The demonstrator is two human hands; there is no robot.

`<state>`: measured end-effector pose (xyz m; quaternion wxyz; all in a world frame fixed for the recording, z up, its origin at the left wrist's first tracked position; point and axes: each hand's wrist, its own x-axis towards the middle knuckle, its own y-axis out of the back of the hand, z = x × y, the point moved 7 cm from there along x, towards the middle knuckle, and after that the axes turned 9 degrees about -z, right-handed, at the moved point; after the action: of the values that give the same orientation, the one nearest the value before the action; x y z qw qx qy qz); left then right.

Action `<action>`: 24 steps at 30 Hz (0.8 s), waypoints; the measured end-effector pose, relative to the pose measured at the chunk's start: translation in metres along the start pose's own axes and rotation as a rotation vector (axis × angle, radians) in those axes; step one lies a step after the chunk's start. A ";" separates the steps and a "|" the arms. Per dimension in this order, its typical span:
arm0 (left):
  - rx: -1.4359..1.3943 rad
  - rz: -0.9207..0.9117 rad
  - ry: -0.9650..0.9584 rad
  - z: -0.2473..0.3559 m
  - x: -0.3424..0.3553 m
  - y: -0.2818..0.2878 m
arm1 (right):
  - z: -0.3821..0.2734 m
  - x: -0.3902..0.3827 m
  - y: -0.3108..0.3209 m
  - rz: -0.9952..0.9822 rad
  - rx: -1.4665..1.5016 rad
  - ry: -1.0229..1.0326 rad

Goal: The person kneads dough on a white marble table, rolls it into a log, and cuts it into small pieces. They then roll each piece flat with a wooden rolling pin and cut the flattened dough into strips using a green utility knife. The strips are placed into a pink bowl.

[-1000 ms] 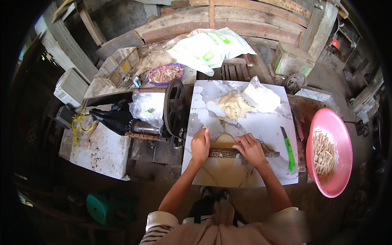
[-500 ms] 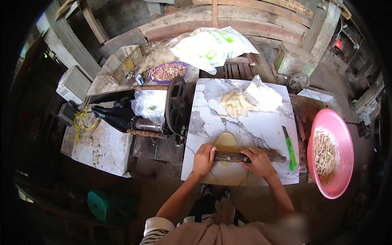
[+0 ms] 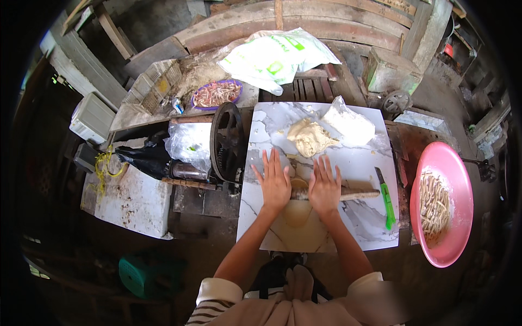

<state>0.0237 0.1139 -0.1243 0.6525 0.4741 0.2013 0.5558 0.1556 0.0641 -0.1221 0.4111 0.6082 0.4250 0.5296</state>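
Note:
Both palms lie flat on a dark wooden rolling pin (image 3: 359, 194), which crosses a flattened oval piece of dough (image 3: 296, 214) on a white marble-patterned board (image 3: 370, 231). My left hand (image 3: 275, 182), fingers stretched out and spread, covers the pin's left end. My right hand (image 3: 325, 186), likewise with straight fingers, presses nearer its middle; the pin's bare end sticks out to the right. Farther up the board rests a lump of pale dough (image 3: 311, 137). Beside it stands a clear plastic bag of white powder (image 3: 350, 124). A green-handled box cutter (image 3: 386, 201) lies at the board's right.
A pink basin (image 3: 457, 204) of floured strips stands at the right. To the left is a machine with a dark flywheel (image 3: 227, 142). Behind are a purple-rimmed tray (image 3: 216, 95) of pinkish strips and a white-green sack (image 3: 280, 58). A green stool (image 3: 134, 276) stands lower left.
My hands have gone from gripping the pin with curled fingers to lying flat on it with fingers extended. The pin has moved slightly away from me over the dough.

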 end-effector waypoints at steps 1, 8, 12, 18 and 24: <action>-0.017 0.011 0.004 -0.004 0.011 -0.003 | 0.002 0.012 0.001 0.025 -0.005 -0.006; -0.045 -0.074 0.034 -0.002 -0.040 -0.008 | -0.009 -0.039 0.003 -0.027 0.035 0.047; 0.021 -0.062 0.018 0.003 -0.046 -0.002 | -0.013 -0.044 0.006 -0.048 0.052 0.039; 0.018 0.026 -0.008 -0.003 0.022 -0.006 | 0.000 0.019 -0.005 0.044 0.009 0.006; -0.055 0.002 -0.011 -0.007 -0.001 -0.009 | -0.005 -0.005 0.003 0.051 0.079 -0.031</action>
<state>0.0228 0.1168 -0.1359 0.6657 0.4594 0.1818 0.5593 0.1503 0.0583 -0.1204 0.3796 0.6429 0.4236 0.5131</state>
